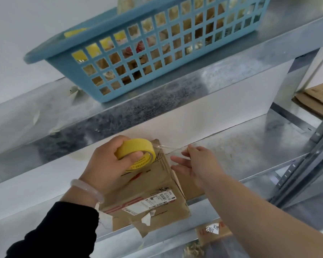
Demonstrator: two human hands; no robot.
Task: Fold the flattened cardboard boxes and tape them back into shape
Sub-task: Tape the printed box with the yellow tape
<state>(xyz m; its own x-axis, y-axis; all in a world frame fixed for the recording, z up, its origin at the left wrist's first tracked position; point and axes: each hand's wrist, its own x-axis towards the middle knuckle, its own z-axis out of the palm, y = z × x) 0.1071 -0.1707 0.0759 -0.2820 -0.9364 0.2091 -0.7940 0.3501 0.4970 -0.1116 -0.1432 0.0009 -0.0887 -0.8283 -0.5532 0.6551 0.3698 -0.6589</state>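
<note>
Yellow tape roll (136, 153) is gripped in the left hand (104, 164), held against the cardboard box (147, 192) that stands under both hands on the metal shelf (250, 146). The box looks folded into shape; its seam, I judge, is not yet taped. A clear strip (172, 148) runs to the right hand (198, 162), whose fingertips pinch its end. Above the hands, the upper shelf (119, 116) and blue basket (138, 71) limit lifting. Bare shelf lies right of the right hand, with flattened cardboard (317, 99) beyond.

Bright diffuse light — soft shadows; sheen on metal shelf (259, 138); edges bowed, detail slightly soft.
</note>
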